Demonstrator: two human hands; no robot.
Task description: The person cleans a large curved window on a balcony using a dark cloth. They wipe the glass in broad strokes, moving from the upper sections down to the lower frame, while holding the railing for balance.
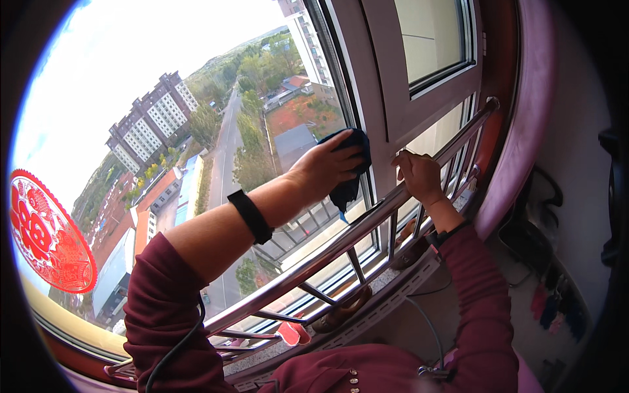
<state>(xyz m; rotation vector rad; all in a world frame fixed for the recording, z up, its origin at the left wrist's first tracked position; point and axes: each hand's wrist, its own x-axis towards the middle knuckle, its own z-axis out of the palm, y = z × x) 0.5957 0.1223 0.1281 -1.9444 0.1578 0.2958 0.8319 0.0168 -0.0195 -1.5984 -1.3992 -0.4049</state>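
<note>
My left hand [327, 167] holds a dark blue cloth [355, 157] against the edge of the large window pane [221, 162], beside the pale window frame [376, 127]. The lower end of the cloth hangs loose above the metal railing [314, 265]. My right hand [421, 179] is by the railing's top bar, near the lower corner of the window sash [432, 105]. Its fingers are curled, and whether anything is within them is hidden.
Shoes [339, 312] stand on the stone sill [388, 280] behind the rails. A red and white object [293, 334] lies by the lower rail. A cable [425, 314] hangs near my body. A round red decoration [53, 231] is on the glass at left. Dark items lie at right.
</note>
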